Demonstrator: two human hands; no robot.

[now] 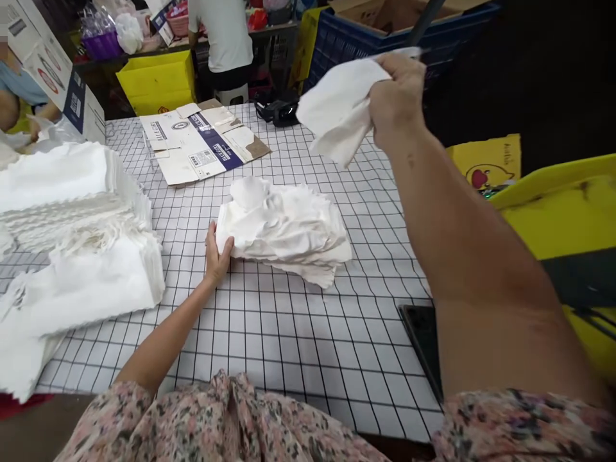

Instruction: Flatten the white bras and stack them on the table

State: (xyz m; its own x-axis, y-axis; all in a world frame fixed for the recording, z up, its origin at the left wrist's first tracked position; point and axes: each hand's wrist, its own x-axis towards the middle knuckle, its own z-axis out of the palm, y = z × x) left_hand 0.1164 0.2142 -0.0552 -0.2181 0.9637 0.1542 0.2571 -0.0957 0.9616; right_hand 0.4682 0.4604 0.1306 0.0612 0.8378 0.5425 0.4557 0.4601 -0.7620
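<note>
My right hand is raised over the far right of the table, closed on one white cloth that hangs out to the left. Below it, a loose pile of white cloths lies crumpled on the checked tablecloth. My left hand grips the left end of this pile, thumb at the near side and fingers at the far side. Taller stacks of folded white cloths stand on the left.
A flattened carton and a black device lie at the far side. A dark phone-like slab is under my right forearm. Yellow bins stand right, a blue crate behind. Other people are at the back and far left.
</note>
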